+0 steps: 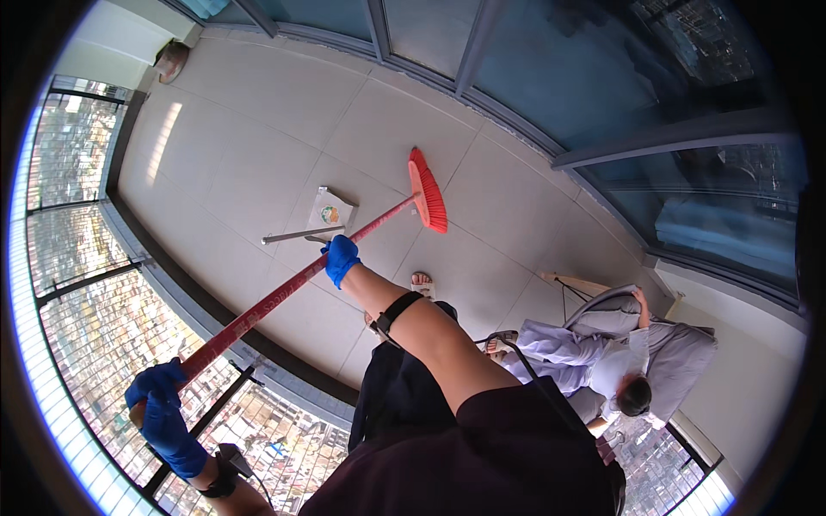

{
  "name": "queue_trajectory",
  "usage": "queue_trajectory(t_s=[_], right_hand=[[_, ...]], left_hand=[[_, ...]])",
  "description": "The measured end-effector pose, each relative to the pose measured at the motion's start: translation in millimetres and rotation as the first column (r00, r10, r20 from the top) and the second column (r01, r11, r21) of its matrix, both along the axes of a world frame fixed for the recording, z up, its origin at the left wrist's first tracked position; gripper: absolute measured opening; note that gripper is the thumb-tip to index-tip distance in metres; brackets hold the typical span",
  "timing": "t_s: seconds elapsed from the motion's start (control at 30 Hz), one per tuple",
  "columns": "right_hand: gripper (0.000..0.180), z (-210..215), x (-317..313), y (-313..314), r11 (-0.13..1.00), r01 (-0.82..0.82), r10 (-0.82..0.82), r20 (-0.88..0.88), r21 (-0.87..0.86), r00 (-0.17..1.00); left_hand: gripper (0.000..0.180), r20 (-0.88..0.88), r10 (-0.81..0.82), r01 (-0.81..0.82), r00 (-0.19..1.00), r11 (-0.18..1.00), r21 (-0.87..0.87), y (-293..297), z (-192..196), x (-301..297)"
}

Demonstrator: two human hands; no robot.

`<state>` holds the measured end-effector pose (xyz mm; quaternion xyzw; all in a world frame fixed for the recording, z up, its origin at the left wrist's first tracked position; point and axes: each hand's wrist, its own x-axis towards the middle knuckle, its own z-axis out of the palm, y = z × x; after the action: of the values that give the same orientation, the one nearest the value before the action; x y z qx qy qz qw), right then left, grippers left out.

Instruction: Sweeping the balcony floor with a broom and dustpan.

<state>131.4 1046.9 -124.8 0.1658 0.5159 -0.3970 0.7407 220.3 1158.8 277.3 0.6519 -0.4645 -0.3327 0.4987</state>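
Blue-gloved, the left hand (162, 414) closes round the end of the red broom (277, 297) at lower left, and the right hand (342, 258) wraps its shaft near centre. Farther off, the bristles (431, 196) reach upper centre beside an unheld white dustpan (332, 206); sweeping looks under way, with collecting apparently left, though I cannot make out gathered dirt.

The wide head view looks steeply down from standing height onto the tiled floor (258, 112), taking in its edges along the railing (86, 282) and the glass doors (533, 86).
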Motion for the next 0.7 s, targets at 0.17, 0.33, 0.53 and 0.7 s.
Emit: queue_trajectory(t_s=[0.17, 0.33, 0.53, 0.7], right_hand=[[0.007, 91.9, 28.3, 12.3, 0.999, 0.002, -0.008, 0.119, 0.054, 0.993], [0.002, 118.2, -12.6, 1.8, 1.000, 0.024, -0.023, 0.090, -0.016, 0.996], [0.005, 75.5, -60.3, -51.6, 0.989, 0.138, -0.142, 0.103, 0.048, 0.984], [0.011, -11.5, -238.1, -116.7, 0.947, 0.300, -0.252, 0.313, -0.115, 0.916]], left_hand=[[0.028, 0.090, -0.071, 0.073, 0.993, 0.997, -0.016, 32.2, 63.1, 19.8], [0.044, 0.224, -0.102, 0.126, 0.969, 0.987, -0.096, 24.6, 48.2, 36.4], [0.051, -0.188, 0.399, -0.241, 0.898, 0.801, 0.548, -44.6, -165.5, 82.7], [0.094, -0.049, 0.316, -0.209, 0.948, 0.728, 0.653, -123.0, -343.9, 63.8]])
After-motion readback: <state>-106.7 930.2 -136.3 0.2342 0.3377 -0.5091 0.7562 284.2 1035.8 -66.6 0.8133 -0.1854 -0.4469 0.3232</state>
